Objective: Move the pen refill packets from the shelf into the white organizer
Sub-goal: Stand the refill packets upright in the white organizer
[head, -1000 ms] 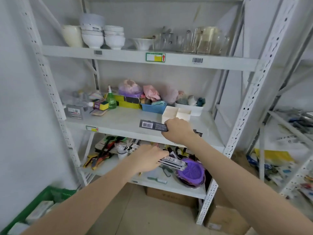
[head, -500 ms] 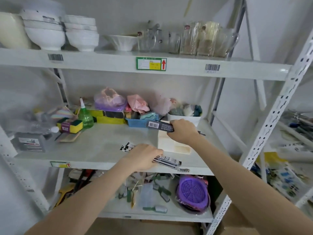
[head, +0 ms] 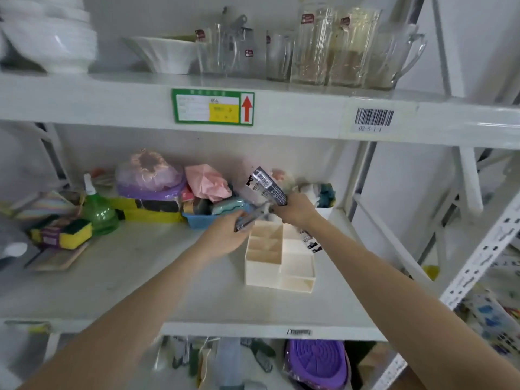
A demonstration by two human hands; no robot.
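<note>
Left hand: the left hand (head: pixel 222 237) is curled round a bundle of pen refill packets (head: pixel 251 216), held just above the back left corner of the organizer; the bundle is blurred, so their number cannot be told.
Right hand: the right hand (head: pixel 295 209) grips a dark packet (head: pixel 267 187) with a barcode on it, tilted up and to the left above the hand (its lower end is hidden in the fist).
Loose packet: another packet (head: pixel 309 240) lies on the shelf just beside the organizer's right wall, partly hidden under the right forearm.
Organizer: the white organizer (head: pixel 281 266) stands on the middle shelf (head: pixel 140 277), right of centre, its compartments open upward; no packet shows inside those in view.
Behind the hands: a blue basket (head: pixel 202 219) of sponges, a pink bag (head: pixel 209 182) and a white tub (head: pixel 323 211).
Left side of shelf: a green spray bottle (head: pixel 98 209) and a yellow sponge (head: pixel 67 233).
Shelf above: white bowls (head: pixel 56 43) and glass jugs (head: pixel 337 46).
</note>
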